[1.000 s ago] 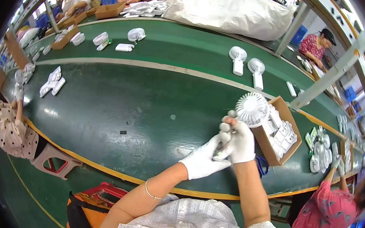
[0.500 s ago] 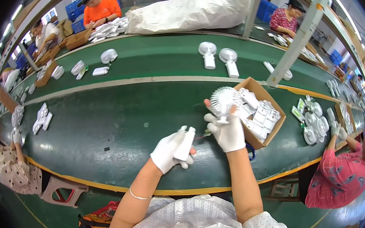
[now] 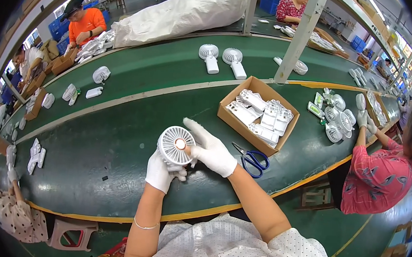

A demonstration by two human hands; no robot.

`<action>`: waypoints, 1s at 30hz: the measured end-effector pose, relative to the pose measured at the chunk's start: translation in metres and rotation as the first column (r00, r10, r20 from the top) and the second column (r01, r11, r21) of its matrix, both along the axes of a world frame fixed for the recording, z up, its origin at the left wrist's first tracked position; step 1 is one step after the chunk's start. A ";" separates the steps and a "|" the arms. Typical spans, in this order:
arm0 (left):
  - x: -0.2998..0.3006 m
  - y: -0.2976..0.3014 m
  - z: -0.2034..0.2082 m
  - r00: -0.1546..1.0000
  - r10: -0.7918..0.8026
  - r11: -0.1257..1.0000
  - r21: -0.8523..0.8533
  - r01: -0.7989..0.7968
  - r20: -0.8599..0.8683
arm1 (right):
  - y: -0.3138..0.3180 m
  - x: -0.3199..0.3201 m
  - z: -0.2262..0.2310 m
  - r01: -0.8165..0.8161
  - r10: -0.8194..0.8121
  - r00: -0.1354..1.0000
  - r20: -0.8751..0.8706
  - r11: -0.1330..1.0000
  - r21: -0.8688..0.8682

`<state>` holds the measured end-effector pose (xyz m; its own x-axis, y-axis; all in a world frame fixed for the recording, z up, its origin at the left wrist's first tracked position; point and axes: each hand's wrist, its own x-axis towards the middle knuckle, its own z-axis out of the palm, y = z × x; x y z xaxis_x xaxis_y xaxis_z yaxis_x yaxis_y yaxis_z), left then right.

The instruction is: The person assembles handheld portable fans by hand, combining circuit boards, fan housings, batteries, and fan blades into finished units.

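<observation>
A small white handheld fan (image 3: 169, 142) faces up between my two gloved hands, its round grille with an orange ring at the hub. My left hand (image 3: 159, 172) is closed around its lower part; the handle is hidden by the glove. From the right, my right hand (image 3: 213, 154) grips the fan head's edge, with the bare thumb tip on the grille beside the hub and the forefinger stretched out past the rim. Right of my hands stands a cardboard box (image 3: 227, 116) holding several white fan handle shells (image 3: 270, 117). Blue-handled scissors (image 3: 252, 161) lie in front of it.
Beyond a pale divider runs a green belt with two finished-looking fans (image 3: 208, 55) and loose fan parts. More fan heads (image 3: 336, 121) lie at the right, near a co-worker in pink (image 3: 384, 168). White parts (image 3: 36, 156) lie at left. A metal post (image 3: 299, 39) rises behind the box.
The fan head, held up by the box in my right hand, has come down left to meet the handle in my left hand. The scissors are now uncovered. My view has shifted rightward.
</observation>
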<state>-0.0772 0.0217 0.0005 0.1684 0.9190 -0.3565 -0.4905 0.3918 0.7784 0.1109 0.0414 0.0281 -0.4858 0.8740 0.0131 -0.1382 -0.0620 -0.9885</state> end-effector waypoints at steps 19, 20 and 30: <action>0.022 -0.016 0.017 0.706 -0.601 0.718 0.137 0.683 -0.374 | -0.014 -0.001 -0.007 -0.150 -0.089 0.734 -0.673 0.946 -0.288; 0.024 -0.018 0.021 0.720 -0.631 0.714 0.145 0.684 -0.288 | -0.015 0.000 -0.007 -0.152 -0.076 0.737 -0.672 0.949 -0.275; 0.046 -0.020 0.043 0.370 -0.578 0.559 -0.022 0.829 -0.727 | -0.023 0.008 0.008 -0.113 -0.087 0.758 -0.647 0.959 -0.261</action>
<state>-0.0313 0.0018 0.0434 0.6749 0.6279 -0.3876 0.4694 0.0399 0.8821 0.1186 0.0185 0.0358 -0.4585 0.8835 0.0957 -0.7331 -0.3151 -0.6028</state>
